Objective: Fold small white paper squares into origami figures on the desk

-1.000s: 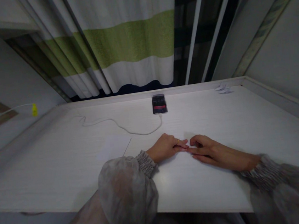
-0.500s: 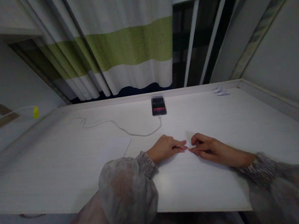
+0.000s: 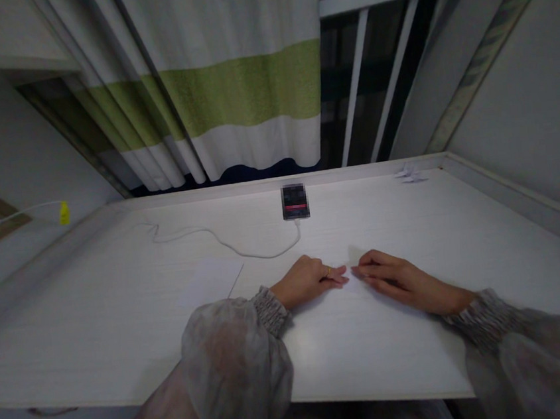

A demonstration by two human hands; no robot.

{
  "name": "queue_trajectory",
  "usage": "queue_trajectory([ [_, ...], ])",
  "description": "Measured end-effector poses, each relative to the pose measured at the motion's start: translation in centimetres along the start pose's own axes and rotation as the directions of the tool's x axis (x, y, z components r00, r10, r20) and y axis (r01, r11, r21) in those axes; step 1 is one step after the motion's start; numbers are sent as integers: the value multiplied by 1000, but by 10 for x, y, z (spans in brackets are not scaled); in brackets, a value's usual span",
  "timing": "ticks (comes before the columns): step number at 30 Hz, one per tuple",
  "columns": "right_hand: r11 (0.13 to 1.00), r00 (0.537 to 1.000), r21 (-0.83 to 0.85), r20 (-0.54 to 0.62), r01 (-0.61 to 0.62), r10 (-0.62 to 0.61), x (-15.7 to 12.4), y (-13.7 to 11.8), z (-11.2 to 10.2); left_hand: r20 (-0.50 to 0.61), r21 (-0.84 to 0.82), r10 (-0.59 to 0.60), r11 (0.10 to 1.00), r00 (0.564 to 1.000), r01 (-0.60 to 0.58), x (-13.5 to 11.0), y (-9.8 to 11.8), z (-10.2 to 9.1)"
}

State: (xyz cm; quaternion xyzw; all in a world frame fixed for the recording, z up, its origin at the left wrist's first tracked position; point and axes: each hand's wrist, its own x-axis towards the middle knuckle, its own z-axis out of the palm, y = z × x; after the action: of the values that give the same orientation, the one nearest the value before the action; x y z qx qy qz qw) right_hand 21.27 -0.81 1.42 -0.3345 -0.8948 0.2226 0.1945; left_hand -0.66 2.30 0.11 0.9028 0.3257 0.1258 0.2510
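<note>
A small piece of white paper (image 3: 350,278) lies on the table between my two hands, hard to tell apart from the white surface. My left hand (image 3: 308,281), with a ring on one finger, presses its fingertips together on the paper's left side. From the right, my right hand (image 3: 398,281) has its thumb and fingers close together at the paper, the fingers fairly straight. The fingertips of both hands are only a little apart. Much of the paper is hidden under them, and its folds cannot be made out.
Beyond my hands a phone (image 3: 294,201) lies with a white cable (image 3: 245,254) running left. A white paper sheet (image 3: 210,278) rests by my left sleeve. Several small folded paper pieces (image 3: 410,175) sit in the back right corner. Raised edging (image 3: 518,194) borders the white table (image 3: 376,359).
My right fingers were more curled in a pinch at the paper; now they are straighter and have slid slightly up and left. My left hand stays nearly in place.
</note>
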Motion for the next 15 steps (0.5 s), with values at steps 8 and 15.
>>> queue_trajectory([
  [8,990,999,-137,45,37,-31,6,-4,4,-48,-200,-84,977,995,73,-2,-2,5],
  [15,983,998,-175,42,49,-42,10,-7,4,-184,-471,-338,855,923,219,4,5,8],
])
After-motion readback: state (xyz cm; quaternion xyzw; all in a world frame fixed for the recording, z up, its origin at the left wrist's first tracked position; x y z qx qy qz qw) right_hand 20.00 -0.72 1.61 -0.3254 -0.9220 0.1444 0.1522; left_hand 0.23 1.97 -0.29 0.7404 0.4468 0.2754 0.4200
